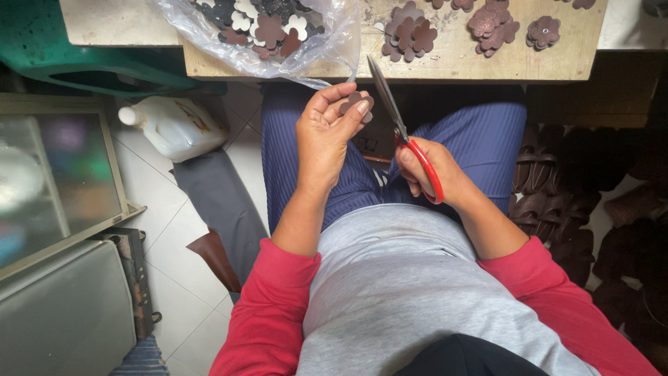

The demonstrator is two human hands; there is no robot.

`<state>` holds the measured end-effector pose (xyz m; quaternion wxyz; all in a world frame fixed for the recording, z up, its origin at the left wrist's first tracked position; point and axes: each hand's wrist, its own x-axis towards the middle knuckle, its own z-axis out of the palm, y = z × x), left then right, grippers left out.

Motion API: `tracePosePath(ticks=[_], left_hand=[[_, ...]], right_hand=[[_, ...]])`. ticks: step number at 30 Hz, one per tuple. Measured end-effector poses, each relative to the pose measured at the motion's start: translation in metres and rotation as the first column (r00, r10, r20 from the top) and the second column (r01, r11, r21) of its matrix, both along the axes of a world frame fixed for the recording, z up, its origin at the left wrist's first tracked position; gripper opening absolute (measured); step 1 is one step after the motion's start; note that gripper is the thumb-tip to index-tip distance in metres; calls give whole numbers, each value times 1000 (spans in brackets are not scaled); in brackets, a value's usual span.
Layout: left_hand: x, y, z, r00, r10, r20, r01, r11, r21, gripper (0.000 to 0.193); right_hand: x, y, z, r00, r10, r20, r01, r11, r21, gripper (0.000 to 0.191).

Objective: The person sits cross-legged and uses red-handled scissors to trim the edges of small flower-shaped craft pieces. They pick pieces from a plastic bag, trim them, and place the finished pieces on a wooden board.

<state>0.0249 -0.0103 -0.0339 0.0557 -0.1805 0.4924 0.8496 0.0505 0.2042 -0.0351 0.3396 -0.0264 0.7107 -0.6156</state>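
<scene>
Left hand [323, 136] pinches a brown flower cutout [355, 104] — right hand's [426, 170] grip clasps red-handled scissors [398, 125], blades near-closed.

place: craft workshop, probably | signs: flower cutouts [408, 33] on wooden bench [459, 63]

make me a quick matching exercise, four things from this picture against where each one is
Things:
1. scissors
2. brown flower-shaped piece
3. clear plastic bag
4. white jug

Places:
A. on the floor tiles
B. in the right hand
C. on the wooden bench
D. pinched in the left hand

Pairs: 1-B, 2-D, 3-C, 4-A
</scene>
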Motion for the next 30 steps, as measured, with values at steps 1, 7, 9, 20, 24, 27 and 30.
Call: tracePosePath(ticks=[1, 7, 9, 20, 24, 27, 30], left_hand=[[0, 2, -1, 1000, 9, 2, -9, 1000, -2, 34], [-1, 7, -4, 1000, 7, 20, -7, 1000, 2, 33], [-1, 6, -4, 999, 16, 28, -18, 998, 56, 43], [-1, 4, -3, 999, 5, 41, -11, 989, 150, 69], [-1, 6, -3, 999, 2, 44, -9, 986, 169, 71], [-1, 7, -3, 999, -2, 45, -6, 985, 171, 71], [-2, 8, -5, 999, -13, 45, 6, 986, 164, 69]], right_hand=[[0, 1, -2, 1000, -13, -13, 12, 999, -45, 51], [-8, -2, -6, 994, -108, -14, 107, 992, -71, 47], [-10, -3, -3, 993, -120, -19, 118, 990, -76, 47], [-17, -14, 8, 977, -214, -11, 213, 976, -38, 31], [-24, -21, 11, 951, -307, -46, 306, 952, -22, 17], [-33, -26, 11, 937, -328, -122, 314, 942, -117, 23], [-38, -27, 13, 927, -344, -150, 329, 937, -118, 27]])
